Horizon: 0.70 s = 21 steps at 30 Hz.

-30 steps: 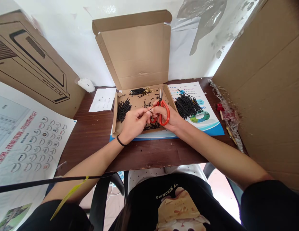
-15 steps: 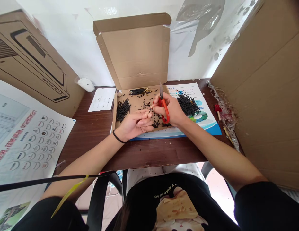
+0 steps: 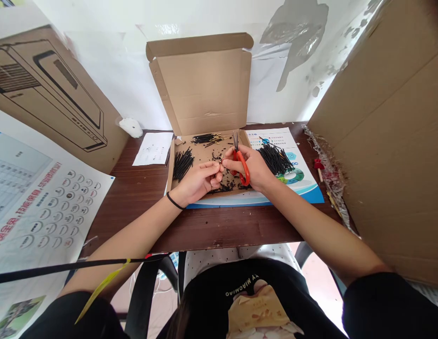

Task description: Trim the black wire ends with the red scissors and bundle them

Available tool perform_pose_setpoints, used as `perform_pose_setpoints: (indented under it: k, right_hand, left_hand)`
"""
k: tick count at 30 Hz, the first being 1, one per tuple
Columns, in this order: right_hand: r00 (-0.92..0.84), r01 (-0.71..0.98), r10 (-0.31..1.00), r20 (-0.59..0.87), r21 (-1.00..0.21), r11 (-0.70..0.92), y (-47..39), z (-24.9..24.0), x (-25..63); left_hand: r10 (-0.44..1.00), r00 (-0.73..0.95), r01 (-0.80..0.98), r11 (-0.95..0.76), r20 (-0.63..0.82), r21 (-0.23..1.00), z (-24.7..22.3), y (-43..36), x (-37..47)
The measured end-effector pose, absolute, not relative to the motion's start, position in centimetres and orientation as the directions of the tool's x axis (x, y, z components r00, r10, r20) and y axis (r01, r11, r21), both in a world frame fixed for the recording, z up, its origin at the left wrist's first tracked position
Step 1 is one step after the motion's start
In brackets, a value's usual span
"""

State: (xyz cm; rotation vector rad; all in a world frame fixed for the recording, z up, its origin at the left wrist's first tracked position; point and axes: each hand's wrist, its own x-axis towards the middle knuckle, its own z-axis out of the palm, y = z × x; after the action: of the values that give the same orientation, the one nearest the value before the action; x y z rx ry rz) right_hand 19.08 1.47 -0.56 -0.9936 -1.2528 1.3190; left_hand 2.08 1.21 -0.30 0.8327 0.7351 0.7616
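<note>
Over an open cardboard box (image 3: 172, 162), my two hands meet at the fingertips. In my right hand (image 3: 256, 165) is a pair of scissors (image 3: 245, 172) with red handles, its blades pointing away from me. My left hand (image 3: 201, 179), with a black band at the wrist, pinches something tiny and dark that I cannot make out; my right fingertips touch the same spot. Inside the box lie a bundle of black sticks (image 3: 182, 164) on the left, black pieces with gold-coloured ends (image 3: 208, 138) at the back, and scattered black scraps (image 3: 229, 187).
A pile of black sticks (image 3: 275, 159) lies on a printed sheet (image 3: 312, 192) right of the box. White paper (image 3: 153, 148) is on the left. Large cardboard (image 3: 391, 141) stands at the right, a printed carton (image 3: 63, 94) at the left. A small red object (image 3: 318, 164) lies near the wrapping.
The view has shifted slightly, so the box sits a little lower in the picture. My fingers have closed in nearer each other; the scissors stay in my right hand.
</note>
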Motion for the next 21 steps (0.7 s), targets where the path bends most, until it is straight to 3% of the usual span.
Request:
perform_pose_setpoints:
  k: [15, 21]
  right_hand:
    - [-0.129, -0.049, 0.962, 0.242, -0.97, 0.238, 1.43, -0.65, 18.8]
    - [-0.119, -0.091, 0.956, 0.267, -0.962, 0.257, 1.29, -0.62, 18.7]
  left_hand:
    - [0.839, 0.453, -0.285, 0.458, -0.302, 0.842, -0.09, 0.96, 2.44]
    - [0.84, 0.457, -0.316, 0.461, -0.292, 0.829, 0.01, 0.62, 2.63]
